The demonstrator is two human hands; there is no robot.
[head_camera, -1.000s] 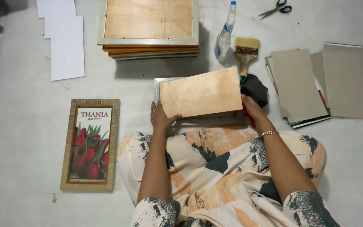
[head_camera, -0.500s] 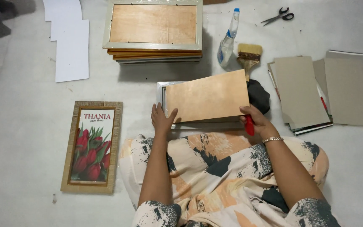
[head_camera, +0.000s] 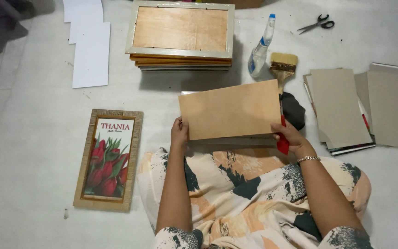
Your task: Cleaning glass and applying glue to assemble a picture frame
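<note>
Head view: both hands, left hand (head_camera: 179, 133) and right hand (head_camera: 290, 136), closed on the side edges of a brown backing board (head_camera: 230, 110) held over the lap, hiding a frame beneath. Right also pinches a red tool (head_camera: 283, 145). Behind: paintbrush (head_camera: 283, 67), spray bottle (head_camera: 260, 48), stacked frames (head_camera: 183, 32); tulip picture (head_camera: 109, 159) left on the floor.

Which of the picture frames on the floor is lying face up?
The lone frame left of the person's knee: its red flower picture shows. The frames in the stack lie back side up, showing brown backing board.
</note>
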